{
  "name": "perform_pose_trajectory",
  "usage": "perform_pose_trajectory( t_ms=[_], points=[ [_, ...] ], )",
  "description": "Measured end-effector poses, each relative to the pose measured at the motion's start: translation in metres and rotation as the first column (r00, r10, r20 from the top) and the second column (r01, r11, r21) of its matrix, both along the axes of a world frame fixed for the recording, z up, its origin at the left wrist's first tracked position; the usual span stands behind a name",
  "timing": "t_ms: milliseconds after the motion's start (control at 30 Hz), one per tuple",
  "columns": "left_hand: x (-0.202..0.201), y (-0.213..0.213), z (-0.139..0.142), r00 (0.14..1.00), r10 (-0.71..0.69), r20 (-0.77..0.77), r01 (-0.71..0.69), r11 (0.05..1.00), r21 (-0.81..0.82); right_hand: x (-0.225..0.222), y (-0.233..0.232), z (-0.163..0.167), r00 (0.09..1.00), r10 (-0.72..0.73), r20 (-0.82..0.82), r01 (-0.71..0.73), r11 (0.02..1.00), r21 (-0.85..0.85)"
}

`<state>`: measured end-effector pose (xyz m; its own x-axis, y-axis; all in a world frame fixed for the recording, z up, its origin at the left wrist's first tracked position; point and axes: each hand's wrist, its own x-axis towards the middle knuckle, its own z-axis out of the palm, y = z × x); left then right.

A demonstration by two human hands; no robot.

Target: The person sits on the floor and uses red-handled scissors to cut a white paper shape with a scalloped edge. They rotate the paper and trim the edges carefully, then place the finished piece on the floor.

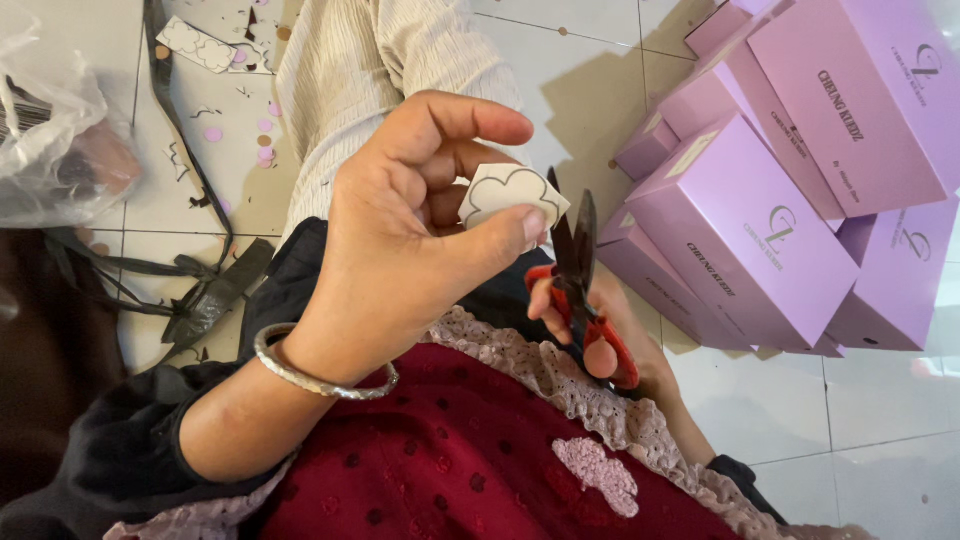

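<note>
— What did the fingers have hold of?

— The left hand [400, 230] pinched a small white paper cutout [508, 192] with a scalloped dark outline, thumb pressed on its lower edge and forefinger curled over the top. The other fingers were folded in behind it.

— And the other hand?

— The right hand [600, 330] was closed through the red handles of a pair of scissors [578, 270]. The dark blades pointed up, just beside the cutout's right edge; whether they touched the paper I couldn't quite tell.

— What lay around them?

— A silver bangle [320, 375] sat on the left wrist, over a dark red cloth [470, 450] with a lace border. To the right, lilac boxes [780, 180] were stacked on the white tiled floor [860, 420]. Paper scraps [240, 90] and a clear plastic bag [50, 120] lay at upper left.
</note>
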<state>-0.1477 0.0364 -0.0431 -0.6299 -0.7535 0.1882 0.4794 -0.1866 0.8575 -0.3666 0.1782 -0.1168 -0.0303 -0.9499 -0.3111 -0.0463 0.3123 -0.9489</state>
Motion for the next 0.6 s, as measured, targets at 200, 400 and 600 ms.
perform_pose_trajectory(
  t_ms=[200, 400, 600],
  points=[
    [-0.001, 0.003, -0.003, 0.999, 0.037, -0.018, -0.037, 0.999, 0.017, -0.005, 0.007, -0.012, 0.99, 0.085, -0.109, -0.109, 0.965, -0.238],
    [-0.005, 0.008, -0.006, 0.995, 0.057, -0.078, -0.049, 0.993, 0.11, -0.002, 0.005, -0.027, 0.975, 0.049, -0.216, -0.116, 0.943, -0.312],
    [-0.011, 0.013, -0.011, 0.988, 0.1, -0.115, -0.086, 0.989, 0.12, 0.0, 0.004, -0.03, 0.991, 0.059, -0.118, -0.092, 0.951, -0.297]
  ],
)
